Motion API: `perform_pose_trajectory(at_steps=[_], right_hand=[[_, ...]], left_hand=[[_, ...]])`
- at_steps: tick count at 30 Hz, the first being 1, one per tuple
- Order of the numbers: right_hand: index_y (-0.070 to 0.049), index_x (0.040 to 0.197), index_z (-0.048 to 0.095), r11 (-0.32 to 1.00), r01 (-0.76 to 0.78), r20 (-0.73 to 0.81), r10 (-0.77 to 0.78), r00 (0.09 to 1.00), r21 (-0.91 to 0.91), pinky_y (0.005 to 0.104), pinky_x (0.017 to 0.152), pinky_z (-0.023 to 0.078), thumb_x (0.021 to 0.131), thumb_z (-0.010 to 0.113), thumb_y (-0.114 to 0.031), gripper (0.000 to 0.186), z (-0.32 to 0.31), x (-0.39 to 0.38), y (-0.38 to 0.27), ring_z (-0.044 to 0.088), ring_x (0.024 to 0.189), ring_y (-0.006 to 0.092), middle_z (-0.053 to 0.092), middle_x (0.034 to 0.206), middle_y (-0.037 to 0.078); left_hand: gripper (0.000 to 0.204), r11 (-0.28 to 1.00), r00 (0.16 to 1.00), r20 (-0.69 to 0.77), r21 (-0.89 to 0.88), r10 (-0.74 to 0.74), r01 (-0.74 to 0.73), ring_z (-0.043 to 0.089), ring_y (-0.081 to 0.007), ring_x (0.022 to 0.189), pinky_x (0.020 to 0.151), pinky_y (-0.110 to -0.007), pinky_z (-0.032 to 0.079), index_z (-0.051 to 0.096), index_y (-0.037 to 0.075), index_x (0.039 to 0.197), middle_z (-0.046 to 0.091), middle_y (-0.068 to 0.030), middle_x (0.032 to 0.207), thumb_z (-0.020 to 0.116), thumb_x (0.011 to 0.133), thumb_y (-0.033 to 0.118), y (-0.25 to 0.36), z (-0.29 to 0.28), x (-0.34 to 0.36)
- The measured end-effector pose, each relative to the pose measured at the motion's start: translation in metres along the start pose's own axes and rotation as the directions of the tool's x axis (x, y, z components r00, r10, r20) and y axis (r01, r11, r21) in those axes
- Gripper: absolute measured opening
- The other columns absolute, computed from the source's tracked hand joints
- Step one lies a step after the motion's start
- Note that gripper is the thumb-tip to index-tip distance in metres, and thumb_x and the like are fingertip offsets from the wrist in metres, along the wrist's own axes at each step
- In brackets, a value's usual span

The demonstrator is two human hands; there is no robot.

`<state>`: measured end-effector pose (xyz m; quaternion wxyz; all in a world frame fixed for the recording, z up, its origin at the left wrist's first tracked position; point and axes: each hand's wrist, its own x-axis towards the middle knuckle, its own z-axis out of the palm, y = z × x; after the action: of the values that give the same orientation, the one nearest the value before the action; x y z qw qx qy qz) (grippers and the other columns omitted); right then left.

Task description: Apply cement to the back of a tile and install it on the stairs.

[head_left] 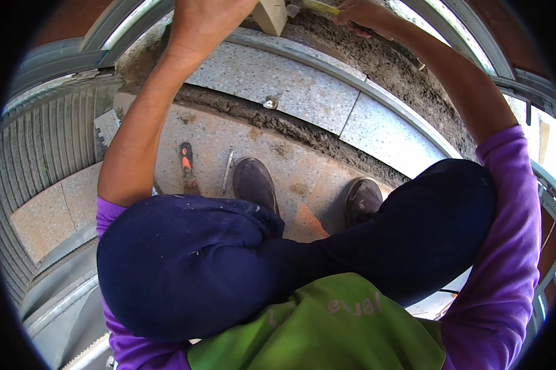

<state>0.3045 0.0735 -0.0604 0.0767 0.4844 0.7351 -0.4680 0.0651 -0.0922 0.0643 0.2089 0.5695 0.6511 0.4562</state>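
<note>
Apparently firm: right hand [358,13], top of frame, fingers wrapped round the yellow handle [322,7] of a tool whose end sits just beside the wooden block [270,17]; contact not certain. Left hand [209,23] is cut by the top edge, close to the block's left side; its fingers are out of frame, so grip cannot be told.

Risks (judged): a tool end glancing off the block could catch the left hand, because the two are so near. Uneven pressure might rock or chip the speckled tile [259,73] at upper centre, since the crumbly bed material [407,77] beyond it looks loose.

Around: a grey metal rail [327,60] runs along the tile's far edge and limits access from that side. A small shiny round object [270,102] sits at the near edge, by the rough trench. Centre left, an orange-and-black handled tool [187,161] and a slim metal rod [228,170] lie beside the left shoe [254,184]; either could be kicked if the foot shifts.
</note>
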Motion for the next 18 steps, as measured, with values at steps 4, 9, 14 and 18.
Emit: perform_pose_trajectory(at_steps=[4, 9, 14, 18], right_hand=[[-0.001, 0.063, 0.067, 0.97, 0.074, -0.123, -0.104, 0.987, -0.23, 0.0347, 0.05, 0.047, 0.079, 0.069, -0.017, 0.023, -0.005, 0.028, 0.047, 0.061, 0.057, 0.0127, 0.064, 0.061, 0.008], [-0.003, 0.062, 0.067, 0.999, 0.051, 0.004, -0.051, 0.999, -0.004, 0.0362, 0.049, 0.046, 0.079, 0.069, -0.018, 0.023, -0.007, 0.002, 0.018, 0.059, 0.054, 0.0123, 0.063, 0.058, 0.008], [-0.006, 0.058, 0.064, 0.992, 0.013, -0.046, -0.007, 0.999, 0.129, 0.0331, 0.04, 0.038, 0.079, 0.068, -0.016, 0.023, 0.007, -0.014, -0.002, 0.051, 0.042, 0.0136, 0.057, 0.05, 0.005], [-0.005, 0.059, 0.065, 0.991, 0.085, -0.088, -0.075, 0.993, 0.107, 0.0334, 0.039, 0.037, 0.079, 0.067, -0.013, 0.021, -0.01, -0.029, 0.007, 0.052, 0.042, 0.0134, 0.056, 0.05, 0.004]], left_hand=[[0.036, 0.997, 1.0, -0.001, 0.075, 0.001, 0.0, 0.071, -0.0275, 0.09, 0.078, -0.036, 0.054, 0.066, -0.009, 0.104, 0.072, -0.02, 0.094, 0.069, 0.08, 0.018, 0.005, 0.012, 0.004], [0.038, 0.999, 0.999, -0.033, 0.035, 0.019, -0.018, 0.071, -0.0279, 0.09, 0.077, -0.036, 0.054, 0.065, -0.01, 0.104, 0.072, -0.0211, 0.093, 0.07, 0.079, 0.018, 0.006, 0.006, -0.002], [0.038, 0.999, 0.999, -0.032, 0.021, 0.041, -0.04, 0.071, -0.0278, 0.09, 0.077, -0.036, 0.054, 0.065, -0.01, 0.104, 0.072, -0.0216, 0.094, 0.07, 0.079, 0.018, 0.001, 0.004, -0.004], [0.037, 0.997, 0.997, 0.035, -0.038, -0.067, 0.068, 0.072, -0.0285, 0.091, 0.077, -0.036, 0.055, 0.066, -0.009, 0.103, 0.072, -0.0227, 0.094, 0.07, 0.079, 0.018, 0.015, 0.018, -0.003]])
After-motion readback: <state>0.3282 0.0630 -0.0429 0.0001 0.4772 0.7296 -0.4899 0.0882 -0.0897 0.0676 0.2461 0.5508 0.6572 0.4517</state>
